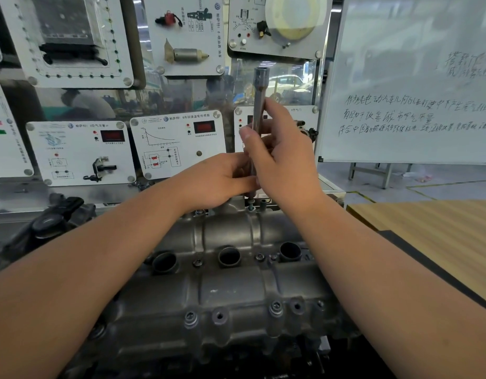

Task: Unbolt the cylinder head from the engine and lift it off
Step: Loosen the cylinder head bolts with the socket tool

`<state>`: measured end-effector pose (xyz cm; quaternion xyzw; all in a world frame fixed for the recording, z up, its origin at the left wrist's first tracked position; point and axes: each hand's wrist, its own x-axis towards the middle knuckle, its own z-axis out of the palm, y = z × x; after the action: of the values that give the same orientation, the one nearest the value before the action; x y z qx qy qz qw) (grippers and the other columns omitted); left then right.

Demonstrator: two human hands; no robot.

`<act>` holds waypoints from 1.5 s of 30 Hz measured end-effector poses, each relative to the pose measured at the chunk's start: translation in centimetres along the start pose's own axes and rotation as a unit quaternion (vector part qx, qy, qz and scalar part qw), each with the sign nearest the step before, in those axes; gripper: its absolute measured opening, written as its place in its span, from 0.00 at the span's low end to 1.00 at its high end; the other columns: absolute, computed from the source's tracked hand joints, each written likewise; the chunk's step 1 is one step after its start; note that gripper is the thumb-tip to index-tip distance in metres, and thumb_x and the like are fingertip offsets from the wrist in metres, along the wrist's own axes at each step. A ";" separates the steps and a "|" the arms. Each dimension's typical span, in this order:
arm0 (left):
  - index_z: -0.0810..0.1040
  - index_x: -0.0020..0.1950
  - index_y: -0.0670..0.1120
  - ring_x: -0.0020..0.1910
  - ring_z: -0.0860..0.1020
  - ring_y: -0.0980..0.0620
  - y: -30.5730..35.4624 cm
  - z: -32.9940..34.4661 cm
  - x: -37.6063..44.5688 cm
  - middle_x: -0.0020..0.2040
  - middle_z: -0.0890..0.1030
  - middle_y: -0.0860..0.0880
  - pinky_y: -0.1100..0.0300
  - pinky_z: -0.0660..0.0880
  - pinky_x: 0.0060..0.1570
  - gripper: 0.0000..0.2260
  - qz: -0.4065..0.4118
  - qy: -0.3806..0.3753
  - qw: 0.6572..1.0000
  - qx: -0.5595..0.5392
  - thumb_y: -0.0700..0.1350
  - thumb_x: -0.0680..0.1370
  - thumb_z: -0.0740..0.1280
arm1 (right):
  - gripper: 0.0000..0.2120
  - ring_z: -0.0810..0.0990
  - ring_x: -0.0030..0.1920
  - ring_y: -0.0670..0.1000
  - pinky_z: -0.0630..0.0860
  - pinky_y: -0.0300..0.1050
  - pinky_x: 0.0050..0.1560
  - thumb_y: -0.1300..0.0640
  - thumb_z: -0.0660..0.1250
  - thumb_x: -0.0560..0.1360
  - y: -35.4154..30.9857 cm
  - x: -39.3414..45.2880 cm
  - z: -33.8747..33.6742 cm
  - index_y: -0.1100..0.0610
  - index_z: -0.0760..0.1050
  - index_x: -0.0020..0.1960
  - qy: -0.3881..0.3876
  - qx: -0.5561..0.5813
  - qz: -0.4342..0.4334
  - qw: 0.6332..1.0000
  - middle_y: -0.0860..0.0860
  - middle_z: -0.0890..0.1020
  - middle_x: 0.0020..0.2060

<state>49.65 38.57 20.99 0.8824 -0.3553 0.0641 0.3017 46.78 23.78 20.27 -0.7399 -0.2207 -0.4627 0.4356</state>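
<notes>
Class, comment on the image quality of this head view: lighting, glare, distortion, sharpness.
Head view: even indoor light, no hard shadows; wide-angle bending at the edges, seen in the whiteboard; reflections on the clear panel behind; hands and socket bar fairly sharp, whiteboard writing soft.

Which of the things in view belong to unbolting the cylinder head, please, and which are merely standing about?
Belonging to the job:
- cylinder head, with bolts along its near edge
- long socket extension, held upright over the far edge
- left hand and right hand, both gripping it

Standing about:
- training panels behind the engine
- whiteboard with writing
- wooden table at the right
</notes>
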 end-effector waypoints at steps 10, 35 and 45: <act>0.78 0.63 0.51 0.54 0.82 0.38 0.1 0.1 -0.2 0.53 0.85 0.50 0.37 0.76 0.58 0.11 -0.001 -0.005 1.000 -0.006 0.54 0.83 0.64 | 0.27 0.84 0.42 0.46 0.82 0.50 0.46 0.53 0.62 0.83 -0.2 -0.1 -0.1 0.52 0.60 0.79 -0.017 0.012 0.025 0.999 0.46 0.85 0.45; 0.79 0.64 0.55 0.60 0.80 0.40 0.0 0.2 -0.4 0.58 0.84 0.46 0.39 0.73 0.64 0.12 -0.008 -0.007 1.000 -0.029 0.56 0.84 0.62 | 0.21 0.83 0.40 0.44 0.82 0.49 0.43 0.55 0.59 0.84 -0.1 -0.1 -0.1 0.54 0.65 0.76 -0.016 0.003 0.046 0.999 0.44 0.85 0.45; 0.79 0.61 0.51 0.50 0.82 0.41 0.2 0.2 -0.3 0.50 0.85 0.51 0.39 0.76 0.56 0.13 -0.010 -0.001 1.000 -0.014 0.56 0.83 0.63 | 0.10 0.83 0.42 0.42 0.81 0.50 0.43 0.55 0.58 0.83 0.1 0.0 0.0 0.56 0.74 0.59 -0.012 0.007 0.024 1.000 0.41 0.83 0.41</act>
<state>49.25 38.54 20.84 0.8816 -0.3474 0.0553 0.3149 46.82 23.71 20.29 -0.7475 -0.2115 -0.4413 0.4492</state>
